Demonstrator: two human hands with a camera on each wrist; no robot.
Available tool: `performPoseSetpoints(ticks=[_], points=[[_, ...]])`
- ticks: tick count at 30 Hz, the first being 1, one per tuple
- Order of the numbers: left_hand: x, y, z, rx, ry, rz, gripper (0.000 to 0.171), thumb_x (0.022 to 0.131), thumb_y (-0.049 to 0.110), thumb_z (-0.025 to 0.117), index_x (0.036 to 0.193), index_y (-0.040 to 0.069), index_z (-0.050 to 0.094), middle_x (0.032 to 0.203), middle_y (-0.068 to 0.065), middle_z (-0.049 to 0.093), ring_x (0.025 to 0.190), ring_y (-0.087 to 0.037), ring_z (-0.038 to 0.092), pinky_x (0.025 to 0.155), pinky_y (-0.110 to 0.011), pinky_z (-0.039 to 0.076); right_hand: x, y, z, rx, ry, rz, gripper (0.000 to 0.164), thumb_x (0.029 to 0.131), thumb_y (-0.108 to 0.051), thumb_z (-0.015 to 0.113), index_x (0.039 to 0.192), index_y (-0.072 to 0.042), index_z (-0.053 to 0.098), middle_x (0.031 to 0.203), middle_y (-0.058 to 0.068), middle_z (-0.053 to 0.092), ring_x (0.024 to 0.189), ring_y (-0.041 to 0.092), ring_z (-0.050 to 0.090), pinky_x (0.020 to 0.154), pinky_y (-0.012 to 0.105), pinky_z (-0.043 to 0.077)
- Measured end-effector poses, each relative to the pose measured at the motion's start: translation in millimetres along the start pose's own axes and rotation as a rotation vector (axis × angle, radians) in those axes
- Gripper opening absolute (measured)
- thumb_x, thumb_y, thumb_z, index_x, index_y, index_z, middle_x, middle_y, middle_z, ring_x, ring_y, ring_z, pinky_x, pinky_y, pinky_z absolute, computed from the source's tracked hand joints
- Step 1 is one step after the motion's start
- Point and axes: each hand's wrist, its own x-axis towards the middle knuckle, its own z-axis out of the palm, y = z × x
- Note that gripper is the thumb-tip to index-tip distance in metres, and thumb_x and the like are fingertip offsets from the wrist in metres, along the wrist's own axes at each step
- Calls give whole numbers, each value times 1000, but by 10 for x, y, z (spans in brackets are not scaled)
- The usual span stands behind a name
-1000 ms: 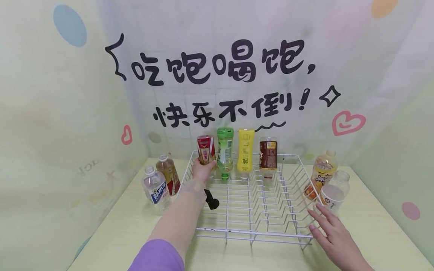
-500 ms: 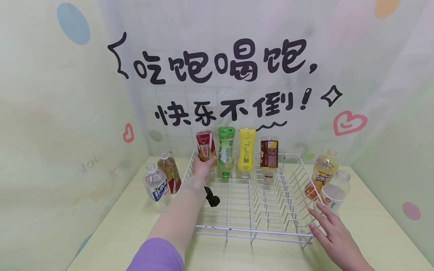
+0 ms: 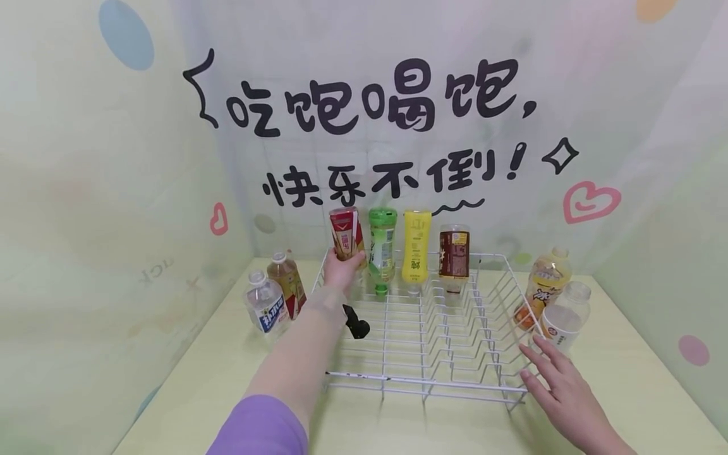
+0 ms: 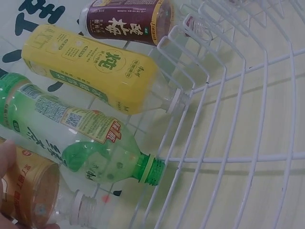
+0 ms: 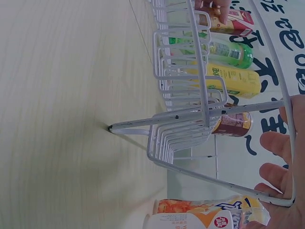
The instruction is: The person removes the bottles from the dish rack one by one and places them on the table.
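Observation:
My left hand point(image 3: 342, 272) grips an upside-down plastic bottle with a red and tan label point(image 3: 345, 232) at the back left of the white wire dish rack point(image 3: 432, 383). In the left wrist view the bottle's clear neck point(image 4: 82, 208) points down beside the rack's wires. To its right, a green-capped bottle point(image 3: 382, 249), a yellow-labelled bottle point(image 3: 417, 246) and a maroon-labelled bottle point(image 3: 454, 254) stand upside down in a row along the rack's back. My right hand point(image 3: 569, 385) touches the rack's right rim near its front corner, fingers extended.
Left of the rack, a clear bottle with a blue label point(image 3: 267, 306) and a brown bottle point(image 3: 287, 287) stand upright on the pale table point(image 3: 188, 392). An orange-labelled bottle point(image 3: 546, 284) and a clear white-labelled bottle point(image 3: 565, 316) stand at the right. A printed curtain point(image 3: 375, 38) hangs behind.
My left hand has raised the red and tan bottle slightly, so its base now sits about level with the green-capped bottle's. My right hand stays at the rack's rim.

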Motion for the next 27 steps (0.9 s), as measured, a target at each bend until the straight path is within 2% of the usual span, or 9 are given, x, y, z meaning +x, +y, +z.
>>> performPoseSetpoints(ticks=[10, 15, 23, 27], points=[[-80, 222, -22, 71, -50, 66, 76, 85, 41, 72, 145, 12, 34, 137, -6, 48, 124, -22, 47, 106, -42, 36, 7, 1, -8, 5, 5, -5, 39, 94, -22, 62, 128, -5, 58, 143, 23, 39, 122, 51, 38, 85, 69, 36], [-176, 373, -30, 109, -84, 106, 75, 85, 39, 72, 145, 13, 34, 139, -6, 48, 124, -22, 47, 106, -43, 37, 3, -2, -6, 2, 6, -8, 39, 94, -22, 62, 128, -5, 58, 142, 23, 40, 122, 50, 39, 85, 69, 36], [-323, 621, -61, 255, -151, 216, 73, 84, 34, 75, 142, 11, 38, 134, -6, 51, 120, -21, 50, 104, -42, 40, 17, -8, -30, -16, 1, -28, 39, 93, -23, 62, 128, -5, 58, 142, 23, 40, 121, 51, 39, 85, 69, 36], [-399, 715, -105, 386, -176, 291, 72, 81, 30, 78, 141, 12, 42, 129, -5, 55, 115, -20, 53, 101, -41, 43, 33, 3, -50, -42, -13, -51, 40, 92, -25, 64, 127, -6, 58, 141, 24, 42, 120, 51, 41, 86, 67, 36]])
